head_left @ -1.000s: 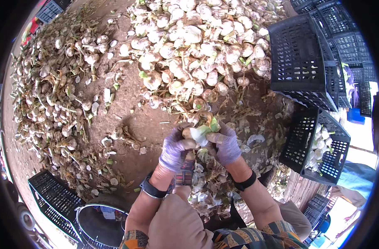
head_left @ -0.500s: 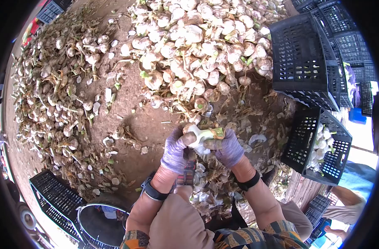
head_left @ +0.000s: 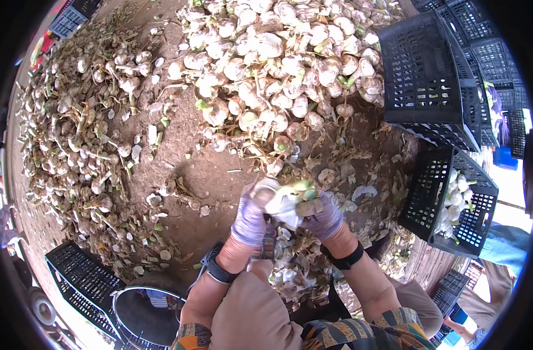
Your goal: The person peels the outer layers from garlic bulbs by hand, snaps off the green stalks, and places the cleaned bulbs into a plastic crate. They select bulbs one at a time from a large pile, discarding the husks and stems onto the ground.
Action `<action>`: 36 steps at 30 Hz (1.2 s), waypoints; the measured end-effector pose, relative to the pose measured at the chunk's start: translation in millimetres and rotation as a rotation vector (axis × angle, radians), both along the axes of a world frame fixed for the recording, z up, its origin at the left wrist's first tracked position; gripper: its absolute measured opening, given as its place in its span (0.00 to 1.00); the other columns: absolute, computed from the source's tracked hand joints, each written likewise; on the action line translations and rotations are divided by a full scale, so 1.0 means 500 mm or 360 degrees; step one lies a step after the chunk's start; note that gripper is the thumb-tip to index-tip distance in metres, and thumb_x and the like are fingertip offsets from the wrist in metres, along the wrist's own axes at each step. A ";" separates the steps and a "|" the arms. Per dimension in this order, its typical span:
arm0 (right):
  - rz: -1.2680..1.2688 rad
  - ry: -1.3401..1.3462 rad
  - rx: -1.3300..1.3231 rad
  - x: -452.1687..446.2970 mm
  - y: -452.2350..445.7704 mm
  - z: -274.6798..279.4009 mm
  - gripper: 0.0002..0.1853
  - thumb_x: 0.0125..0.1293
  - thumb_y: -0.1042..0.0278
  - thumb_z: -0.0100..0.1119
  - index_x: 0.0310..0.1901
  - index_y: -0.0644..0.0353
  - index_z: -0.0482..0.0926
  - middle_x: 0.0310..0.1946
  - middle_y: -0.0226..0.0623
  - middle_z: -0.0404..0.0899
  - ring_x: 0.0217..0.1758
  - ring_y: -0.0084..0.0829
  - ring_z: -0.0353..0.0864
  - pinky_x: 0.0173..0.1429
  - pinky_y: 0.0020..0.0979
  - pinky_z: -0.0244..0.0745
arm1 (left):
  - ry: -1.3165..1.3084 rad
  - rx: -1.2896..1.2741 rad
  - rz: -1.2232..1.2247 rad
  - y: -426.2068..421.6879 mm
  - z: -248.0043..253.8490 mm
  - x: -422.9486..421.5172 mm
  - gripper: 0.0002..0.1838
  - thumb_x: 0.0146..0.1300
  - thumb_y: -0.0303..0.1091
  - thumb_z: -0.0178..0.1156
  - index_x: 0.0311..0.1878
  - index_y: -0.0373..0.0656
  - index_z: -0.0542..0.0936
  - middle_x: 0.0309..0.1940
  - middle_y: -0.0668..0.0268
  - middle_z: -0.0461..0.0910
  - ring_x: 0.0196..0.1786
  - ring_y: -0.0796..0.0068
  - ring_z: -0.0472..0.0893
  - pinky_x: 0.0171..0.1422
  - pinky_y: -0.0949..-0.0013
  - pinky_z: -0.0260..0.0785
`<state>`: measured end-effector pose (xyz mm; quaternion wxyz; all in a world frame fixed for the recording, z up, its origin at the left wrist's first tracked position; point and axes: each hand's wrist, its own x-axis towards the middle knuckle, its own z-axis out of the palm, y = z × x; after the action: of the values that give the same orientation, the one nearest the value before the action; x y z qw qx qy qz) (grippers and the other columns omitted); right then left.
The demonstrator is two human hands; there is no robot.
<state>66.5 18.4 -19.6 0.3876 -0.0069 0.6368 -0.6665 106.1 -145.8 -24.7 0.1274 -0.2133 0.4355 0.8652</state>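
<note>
A garlic bulb (head_left: 285,209) with a pale green stem is held low over the dirt floor, and both hands are closed around it. My left hand (head_left: 249,220), in a dusty purple-and-white glove, grips the bulb from the left. On the right, my right hand (head_left: 325,218), gloved alike, pinches the stem side and loose white skin. Motion blurs the fingers and the bulb a little. Just beyond the hands lies a large heap of unpeeled garlic (head_left: 272,76).
A second garlic pile (head_left: 74,128) covers the ground at left. Black crates (head_left: 421,76) stack at right; a tilted crate (head_left: 482,216) there holds white bulbs. A black bucket (head_left: 144,315) and crate (head_left: 83,280) stand lower left. Peeled skins (head_left: 293,265) litter the ground. Another person's arm (head_left: 459,329) shows lower right.
The bulb has tilted in my hands, with its white skin now hanging lower. My left hand has shifted slightly, and the camera view has moved a little.
</note>
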 end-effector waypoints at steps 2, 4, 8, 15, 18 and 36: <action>-0.0026 0.0030 -0.0202 -0.001 -0.004 0.020 0.16 0.51 0.73 0.62 0.44 0.56 0.76 0.47 0.35 0.77 0.52 0.32 0.74 0.64 0.29 0.61 | -0.0300 0.0765 0.0210 0.005 0.013 -0.001 0.31 0.53 0.58 0.58 0.48 0.38 0.73 0.39 0.62 0.77 0.43 0.71 0.78 0.51 0.68 0.71; -0.0347 -0.0500 -0.0888 0.010 0.029 -0.037 0.20 0.54 0.74 0.60 0.50 0.60 0.73 0.51 0.37 0.75 0.55 0.30 0.72 0.65 0.29 0.61 | -0.0301 0.0579 0.0195 -0.001 0.037 -0.003 0.33 0.54 0.61 0.55 0.48 0.38 0.73 0.39 0.61 0.78 0.42 0.70 0.79 0.50 0.67 0.72; -0.0182 -0.0442 -0.0971 -0.028 0.057 -0.049 0.27 0.53 0.72 0.62 0.57 0.60 0.67 0.42 0.45 0.78 0.43 0.32 0.77 0.55 0.30 0.70 | -0.0388 0.0888 0.0292 -0.013 0.026 -0.003 0.37 0.50 0.68 0.53 0.43 0.37 0.73 0.30 0.62 0.77 0.33 0.69 0.79 0.39 0.68 0.74; 0.0094 0.0816 0.1467 -0.093 0.102 0.049 0.22 0.52 0.67 0.64 0.49 0.61 0.74 0.32 0.34 0.78 0.34 0.22 0.76 0.38 0.27 0.73 | -0.0019 0.0318 -0.0016 -0.011 -0.010 -0.009 0.35 0.54 0.66 0.52 0.45 0.38 0.74 0.27 0.68 0.76 0.24 0.81 0.74 0.26 0.78 0.67; 0.0041 0.0767 0.0340 -0.067 0.043 0.072 0.17 0.52 0.65 0.65 0.44 0.59 0.77 0.30 0.31 0.77 0.31 0.22 0.77 0.36 0.25 0.73 | -0.0102 -0.0202 -0.0011 0.024 -0.012 -0.009 0.36 0.49 0.63 0.62 0.49 0.40 0.71 0.36 0.66 0.77 0.36 0.77 0.78 0.36 0.77 0.72; -0.0805 0.0230 -0.0013 -0.026 0.065 -0.047 0.25 0.46 0.48 0.67 0.34 0.64 0.75 0.18 0.43 0.76 0.21 0.38 0.78 0.30 0.32 0.75 | 0.0344 -0.0081 -0.0308 -0.106 0.032 0.022 0.22 0.48 0.32 0.67 0.47 0.41 0.74 0.41 0.62 0.78 0.40 0.67 0.79 0.44 0.69 0.73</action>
<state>53.3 50.6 -43.0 0.1622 0.1035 0.6416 -0.7425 117.1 -198.7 -8.6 0.1572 -0.0789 0.4869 0.8555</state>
